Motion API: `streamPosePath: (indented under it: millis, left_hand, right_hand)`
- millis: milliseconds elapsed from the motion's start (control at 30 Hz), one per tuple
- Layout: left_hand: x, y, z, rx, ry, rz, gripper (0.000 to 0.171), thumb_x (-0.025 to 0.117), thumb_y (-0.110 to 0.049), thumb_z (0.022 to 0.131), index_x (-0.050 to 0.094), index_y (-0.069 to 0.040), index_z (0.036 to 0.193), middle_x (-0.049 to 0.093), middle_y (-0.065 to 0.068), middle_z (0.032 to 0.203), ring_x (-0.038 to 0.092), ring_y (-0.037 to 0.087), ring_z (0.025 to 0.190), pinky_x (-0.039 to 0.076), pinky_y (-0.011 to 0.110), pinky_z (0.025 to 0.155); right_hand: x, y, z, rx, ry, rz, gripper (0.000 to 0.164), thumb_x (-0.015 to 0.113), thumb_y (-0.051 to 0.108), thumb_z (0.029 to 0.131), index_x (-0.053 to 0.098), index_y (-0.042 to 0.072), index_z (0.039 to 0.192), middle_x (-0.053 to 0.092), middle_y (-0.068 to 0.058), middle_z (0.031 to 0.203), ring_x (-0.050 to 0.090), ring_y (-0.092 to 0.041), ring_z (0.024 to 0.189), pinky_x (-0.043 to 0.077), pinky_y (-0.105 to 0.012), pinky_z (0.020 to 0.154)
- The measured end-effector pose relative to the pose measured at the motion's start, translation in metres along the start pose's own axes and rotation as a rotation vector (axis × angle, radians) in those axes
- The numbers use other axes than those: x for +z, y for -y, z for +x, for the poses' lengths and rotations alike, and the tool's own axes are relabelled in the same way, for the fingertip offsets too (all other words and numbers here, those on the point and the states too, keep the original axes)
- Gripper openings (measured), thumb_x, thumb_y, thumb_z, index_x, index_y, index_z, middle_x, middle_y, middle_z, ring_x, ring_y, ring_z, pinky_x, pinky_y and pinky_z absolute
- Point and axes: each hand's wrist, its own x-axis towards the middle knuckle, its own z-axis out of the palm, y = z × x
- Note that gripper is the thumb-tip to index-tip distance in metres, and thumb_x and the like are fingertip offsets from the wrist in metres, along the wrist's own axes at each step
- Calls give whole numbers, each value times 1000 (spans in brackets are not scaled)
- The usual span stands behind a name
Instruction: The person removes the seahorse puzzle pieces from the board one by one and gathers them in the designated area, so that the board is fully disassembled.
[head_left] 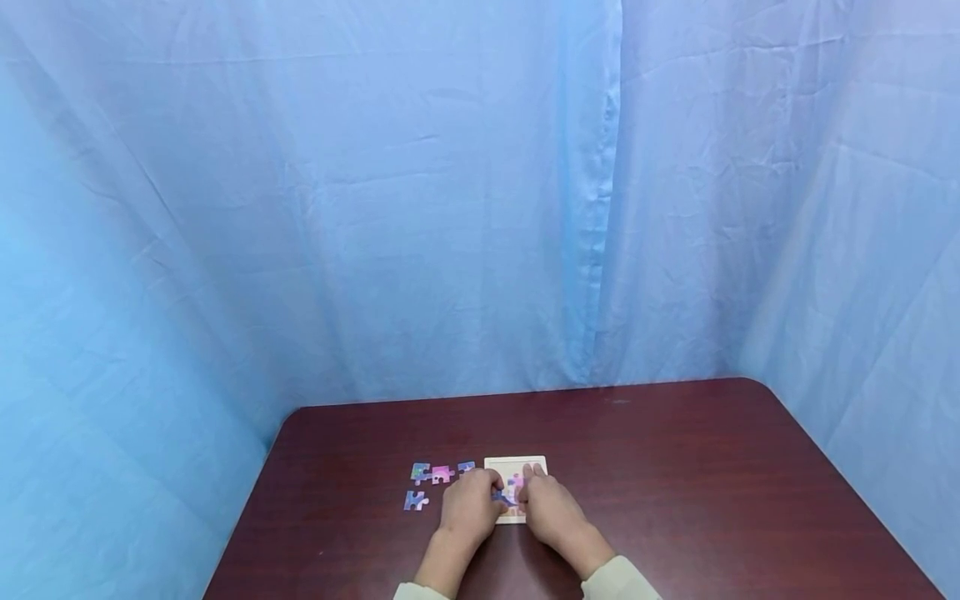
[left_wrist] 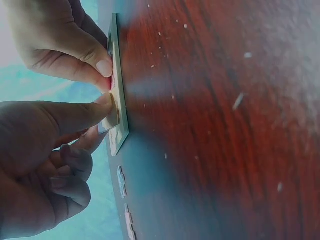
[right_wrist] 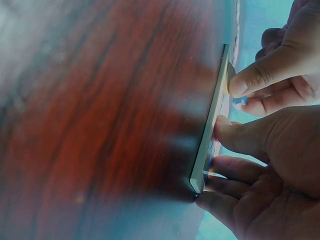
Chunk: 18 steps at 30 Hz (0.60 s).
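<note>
A small pale puzzle tray [head_left: 516,459] lies on the table, with pink and purple puzzle pieces [head_left: 515,481] inside. At its left side my left hand [head_left: 471,502] pinches a blue puzzle piece [right_wrist: 240,100] between thumb and fingers, tilted over the tray. From the right, my right hand [head_left: 553,506] reaches over the tray; its thumb [right_wrist: 227,129] and bent finger grip a pink puzzle piece low in the tray. Its other fingertips rest at the tray's far right edge. Both hands partly cover the tray, so the pieces' fit is hidden.
Left of the tray lie several loose pieces: a blue-green piece [head_left: 421,472], a pink piece [head_left: 442,475], a blue piece [head_left: 466,467] partly behind my left hand, and a purple-blue piece [head_left: 415,500]. The dark red table [head_left: 675,467] is bordered by blue curtains [head_left: 450,208].
</note>
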Motion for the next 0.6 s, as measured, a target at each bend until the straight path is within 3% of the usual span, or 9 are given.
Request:
streamPosePath:
  millis: [267, 467, 600]
  left_hand:
    - [-8, 1, -7, 17, -16, -34, 24, 91, -8, 70, 75, -19, 86, 69, -6, 74, 61, 9, 64, 46, 31, 57]
    - [-12, 6, -11, 39, -32, -91, 25, 92, -10, 73, 72, -20, 83, 69, -9, 73, 59, 3, 64, 46, 28, 58]
    - [-16, 12, -13, 0, -9, -165, 24, 90, -9, 78, 69, -21, 81, 67, -13, 72, 56, -3, 65, 44, 24, 59]
  right_hand:
    - [-2, 1, -1, 39, 12, 32, 12, 74, -4, 86, 79, 5, 80, 64, -36, 136, 63, -51, 131, 54, -57, 105]
    - [-4, 2, -1, 14, 0, 2, 22, 70, -7, 85, 70, 7, 67, 65, -37, 135, 64, -52, 129, 55, -57, 103]
    - [-3, 2, -1, 32, 7, 26, 18, 71, -7, 85, 74, 6, 72, 64, -36, 136, 64, -52, 130, 53, -57, 106]
